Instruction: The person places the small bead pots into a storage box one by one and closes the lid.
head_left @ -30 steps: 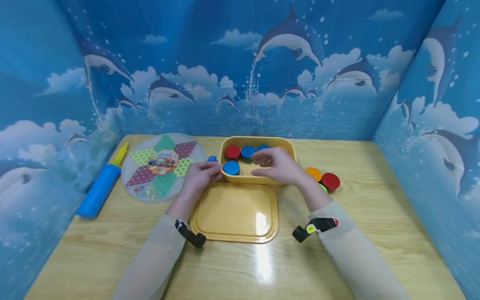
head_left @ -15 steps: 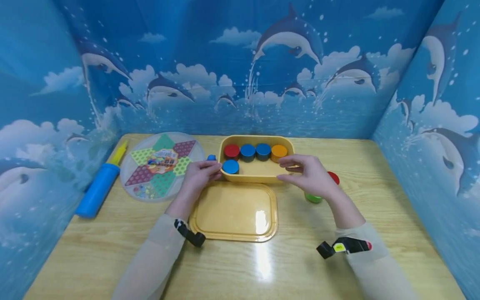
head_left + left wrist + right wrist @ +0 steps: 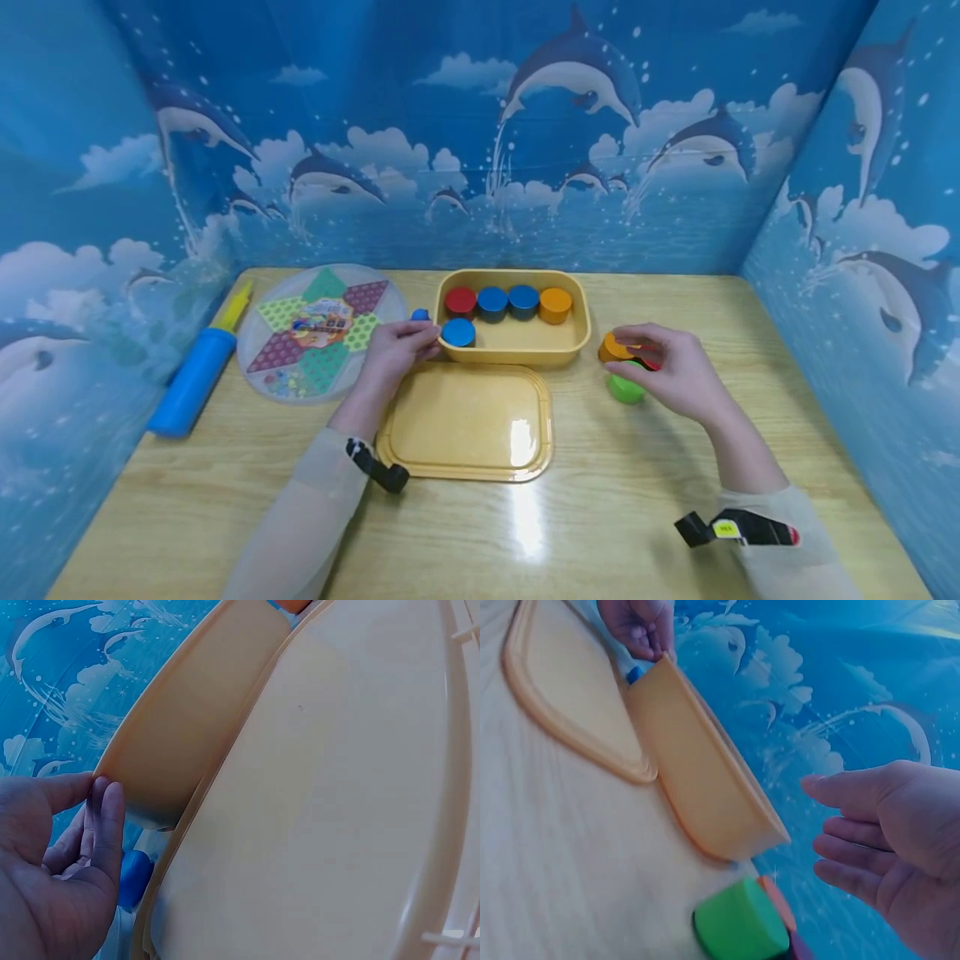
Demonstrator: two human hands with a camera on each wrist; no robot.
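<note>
A yellow plastic box [image 3: 525,357] stands at the back middle of the table. Its left front rim is pinched between the thumb and fingers of my left hand [image 3: 400,348]. Inside, a red tub [image 3: 461,302], several blue ones and an orange tub [image 3: 555,305] form a back row and a front left corner. My right hand [image 3: 675,371] hovers right of the box, thumb and fingers spread with nothing between them. Below it cluster another orange tub [image 3: 612,347], a green tub [image 3: 739,919] and a red one, partly hidden by the hand.
The yellow lid [image 3: 465,425] lies flat in front of the box. At left are a round star-patterned game board [image 3: 322,333] and a blue pump [image 3: 191,383] with a yellow end. A small blue object [image 3: 420,314] sits behind my left hand. Dolphin-print curtains [image 3: 450,125] enclose the table.
My right hand has left the inside of the box and moved right, over the loose tubs. The orange tub in the back row is now uncovered. My left hand keeps its hold on the rim.
</note>
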